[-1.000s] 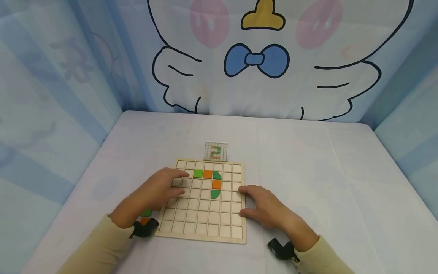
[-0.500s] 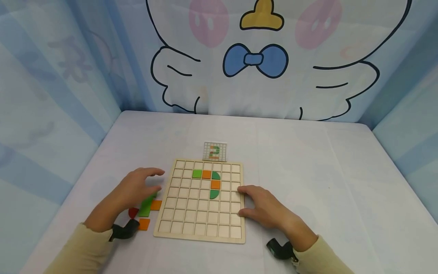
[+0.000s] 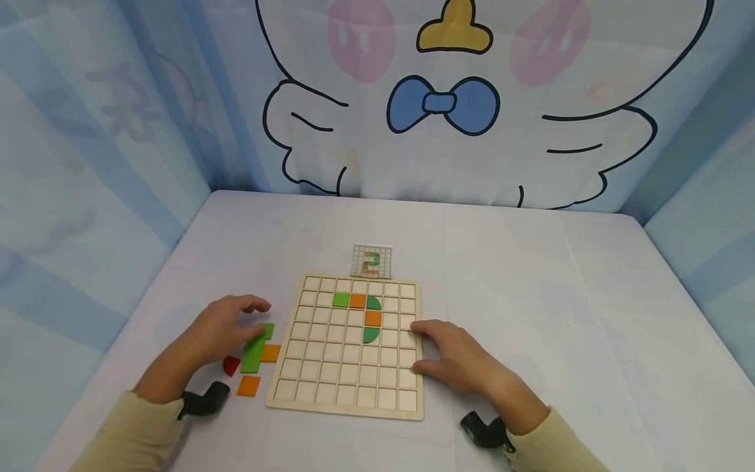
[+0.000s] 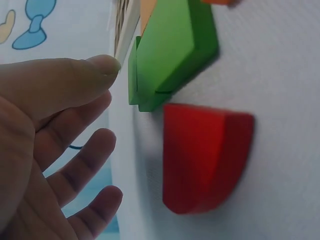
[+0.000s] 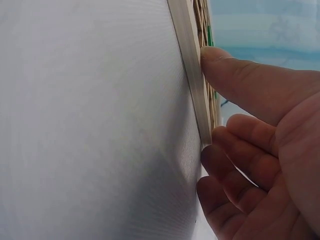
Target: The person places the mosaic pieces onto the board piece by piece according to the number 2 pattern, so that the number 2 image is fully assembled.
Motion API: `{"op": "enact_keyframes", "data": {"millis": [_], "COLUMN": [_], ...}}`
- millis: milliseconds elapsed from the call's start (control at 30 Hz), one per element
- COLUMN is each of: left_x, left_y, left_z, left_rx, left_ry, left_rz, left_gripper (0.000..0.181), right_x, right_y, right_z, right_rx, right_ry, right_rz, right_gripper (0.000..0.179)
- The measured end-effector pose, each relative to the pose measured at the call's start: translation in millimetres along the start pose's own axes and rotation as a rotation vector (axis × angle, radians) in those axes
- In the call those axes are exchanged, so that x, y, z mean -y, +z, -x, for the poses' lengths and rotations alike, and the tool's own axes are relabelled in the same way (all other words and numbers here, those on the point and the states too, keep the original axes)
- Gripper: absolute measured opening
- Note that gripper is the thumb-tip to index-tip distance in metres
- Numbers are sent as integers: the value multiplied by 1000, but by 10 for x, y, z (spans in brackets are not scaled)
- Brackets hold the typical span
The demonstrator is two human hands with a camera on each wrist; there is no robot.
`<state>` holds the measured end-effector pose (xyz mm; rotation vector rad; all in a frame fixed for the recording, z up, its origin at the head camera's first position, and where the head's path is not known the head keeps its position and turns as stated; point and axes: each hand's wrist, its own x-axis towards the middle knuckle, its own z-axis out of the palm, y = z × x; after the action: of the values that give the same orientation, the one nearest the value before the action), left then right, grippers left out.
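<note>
My left hand (image 3: 218, 328) holds nothing; its thumb and fingers are spread apart near a long green piece (image 3: 252, 356) and a small green square (image 3: 269, 330). A red quarter-circle block (image 4: 195, 155) lies flat below that hand in the left wrist view. Two orange squares are here too: one orange square (image 3: 271, 353) by the board's left edge, another orange square (image 3: 248, 385) nearer the front. The wooden grid board (image 3: 345, 414) carries green and orange tiles in its upper cells. At its right edge rests my right hand (image 3: 460, 357), thumb on the rim in the right wrist view.
Behind the board lies a small pattern card (image 3: 371, 261) with a green and orange figure on a grid. A white cloth (image 3: 548, 288) covers the table, and printed curtains (image 3: 439, 164) stand around its back and sides.
My left hand has drawn back leftward from over the board to the loose pieces, uncovering them. My right hand stays at the board's right edge.
</note>
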<state>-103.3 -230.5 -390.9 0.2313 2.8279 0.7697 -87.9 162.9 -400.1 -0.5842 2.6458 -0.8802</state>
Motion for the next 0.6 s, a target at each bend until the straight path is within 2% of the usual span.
{"op": "enact_keyframes", "data": {"millis": [433, 600], "left_x": [31, 42], "left_y": [25, 24], "left_z": [5, 0], "left_rx": [16, 25], "left_ry": [-33, -9], "left_rz": [-3, -5], "left_gripper": [30, 28], "right_x": [-17, -17], "right_y": [6, 7], "right_z": [1, 2], "right_rx": [-2, -3], "right_ry": [-22, -20], "right_rz": [12, 16], "right_gripper": [60, 60]}}
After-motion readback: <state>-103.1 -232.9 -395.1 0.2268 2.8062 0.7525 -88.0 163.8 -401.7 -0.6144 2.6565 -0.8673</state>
